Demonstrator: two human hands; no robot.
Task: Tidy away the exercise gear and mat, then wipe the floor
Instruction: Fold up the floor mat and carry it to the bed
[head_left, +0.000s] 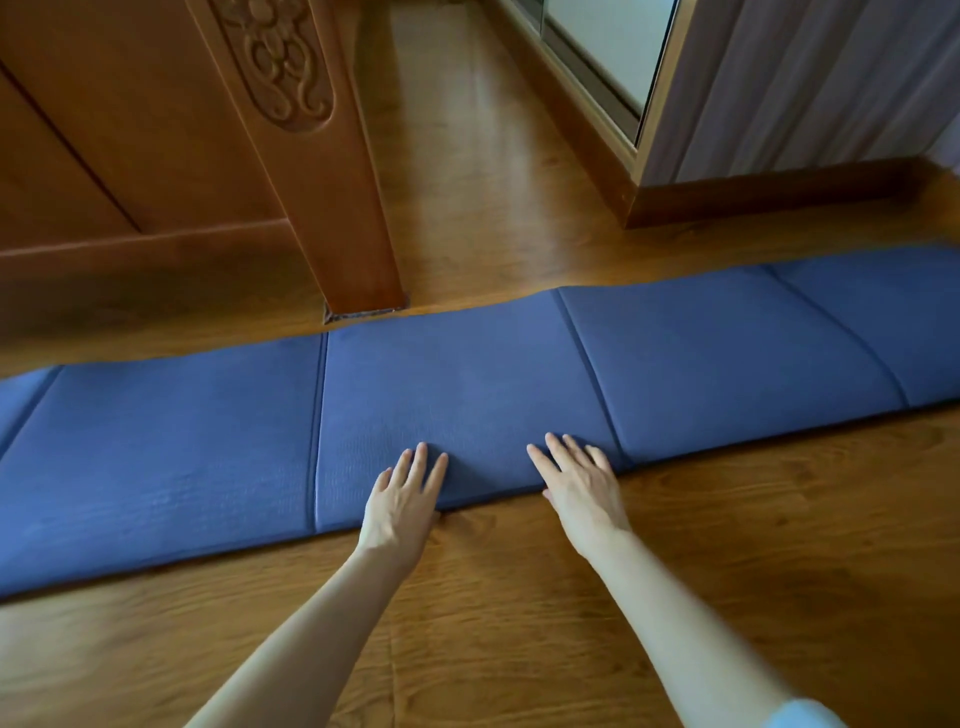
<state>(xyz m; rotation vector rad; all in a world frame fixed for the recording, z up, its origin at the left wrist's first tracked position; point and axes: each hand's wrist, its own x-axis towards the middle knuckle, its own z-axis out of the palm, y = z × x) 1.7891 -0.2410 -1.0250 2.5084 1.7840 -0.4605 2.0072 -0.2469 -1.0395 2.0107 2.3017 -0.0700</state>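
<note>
So I count one blue mat (467, 379) with four fold creases, two hands, left (400, 512) and right (584, 493), one carved post (311, 171), one curtain (805, 83).

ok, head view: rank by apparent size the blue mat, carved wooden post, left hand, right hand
1. blue mat, spans the frame
2. carved wooden post
3. left hand and right hand: look alike, both flat at the mat's near edge, so no ranking between them.

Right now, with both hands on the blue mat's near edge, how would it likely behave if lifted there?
The blue mat shows cross creases, so it would probably hinge at them, not stay flat. Its padded look suggests it is light. With the left hand and right hand on one panel, the ends would likely sag.
</note>
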